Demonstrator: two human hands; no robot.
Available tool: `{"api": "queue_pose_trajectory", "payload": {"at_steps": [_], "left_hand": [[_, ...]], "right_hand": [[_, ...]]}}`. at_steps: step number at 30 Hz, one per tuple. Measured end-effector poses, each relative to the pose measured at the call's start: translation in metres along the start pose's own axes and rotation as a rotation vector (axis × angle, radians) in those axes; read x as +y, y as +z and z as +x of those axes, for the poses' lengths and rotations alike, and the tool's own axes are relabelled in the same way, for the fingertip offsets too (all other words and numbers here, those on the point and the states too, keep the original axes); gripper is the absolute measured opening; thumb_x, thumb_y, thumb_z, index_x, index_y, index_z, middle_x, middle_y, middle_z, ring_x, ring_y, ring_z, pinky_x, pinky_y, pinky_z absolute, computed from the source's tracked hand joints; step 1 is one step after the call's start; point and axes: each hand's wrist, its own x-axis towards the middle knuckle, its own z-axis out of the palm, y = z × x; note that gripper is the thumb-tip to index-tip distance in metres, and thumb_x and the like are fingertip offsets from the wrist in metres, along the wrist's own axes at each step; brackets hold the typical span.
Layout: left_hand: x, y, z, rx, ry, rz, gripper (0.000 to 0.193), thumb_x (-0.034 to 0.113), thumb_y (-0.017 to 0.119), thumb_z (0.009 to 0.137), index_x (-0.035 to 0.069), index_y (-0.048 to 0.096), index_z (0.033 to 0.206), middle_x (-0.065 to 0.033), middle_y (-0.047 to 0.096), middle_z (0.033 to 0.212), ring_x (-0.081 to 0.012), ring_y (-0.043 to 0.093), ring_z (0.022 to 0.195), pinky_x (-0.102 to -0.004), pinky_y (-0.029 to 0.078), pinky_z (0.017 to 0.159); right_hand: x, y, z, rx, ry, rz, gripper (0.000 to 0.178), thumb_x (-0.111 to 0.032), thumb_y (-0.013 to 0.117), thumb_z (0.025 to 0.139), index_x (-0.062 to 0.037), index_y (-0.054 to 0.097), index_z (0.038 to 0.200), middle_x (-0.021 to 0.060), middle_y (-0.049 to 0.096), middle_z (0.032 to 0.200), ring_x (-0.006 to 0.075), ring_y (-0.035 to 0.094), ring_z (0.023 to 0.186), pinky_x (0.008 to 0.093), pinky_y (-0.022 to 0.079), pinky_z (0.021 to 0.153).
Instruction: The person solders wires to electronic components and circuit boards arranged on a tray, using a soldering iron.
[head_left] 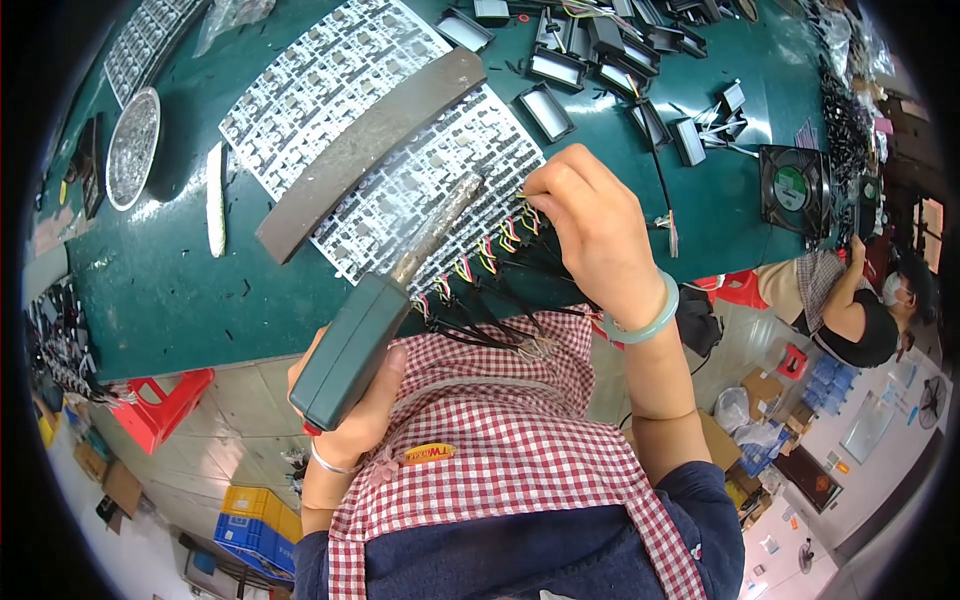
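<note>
My left hand (pixel 374 402) is wrapped round the dark green handle of a soldering iron (pixel 349 352). The iron's worn metal tip reaches over the near right edge of a panel of small circuit boards (pixel 330 75), though contact cannot be made out. At that same edge, my right hand (pixel 597 222) pinches the end of a thin wire, mostly hidden by the fingers. Several black cables with red, yellow and white wire ends (pixel 487 256) line the panel's edge and hang toward my checkered apron. Across the panel lies a long grey bar (pixel 365 155).
Black rectangular housings (pixel 555 68) are scattered at the back right. A black cooling fan (pixel 793 190) lies near the table's right end. On the left are an oval metal dish (pixel 133 148) and a white stick (pixel 216 200). Another person (pixel 850 310) sits at far right.
</note>
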Motion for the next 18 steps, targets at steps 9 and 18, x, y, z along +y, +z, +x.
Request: {"api": "queue_pose_trajectory", "payload": {"at_steps": [9, 18], "left_hand": [[-0.001, 0.000, 0.003, -0.001, 0.021, 0.015, 0.024, 0.005, 0.078, 0.075, -0.002, 0.071, 0.096, -0.0122, 0.068, 0.083, -0.0225, 0.065, 0.066, -0.0305, 0.050, 0.060], [-0.001, 0.000, 0.001, 0.009, 0.021, 0.032, 0.022, 0.004, 0.078, 0.075, -0.002, 0.071, 0.095, -0.0123, 0.068, 0.082, -0.0225, 0.065, 0.065, -0.0308, 0.050, 0.060]], "right_hand": [[0.003, -0.009, 0.007, -0.141, 0.099, 0.167, 0.009, 0.002, 0.064, 0.084, -0.0019, 0.059, 0.091, 0.0127, 0.056, 0.088, 0.0338, 0.060, 0.079, 0.0406, 0.049, 0.070], [0.003, -0.004, 0.012, -0.089, -0.112, -0.097, 0.016, 0.005, 0.069, 0.078, -0.0006, 0.061, 0.091, 0.0104, 0.056, 0.094, 0.0268, 0.060, 0.077, 0.0339, 0.050, 0.067]]}}
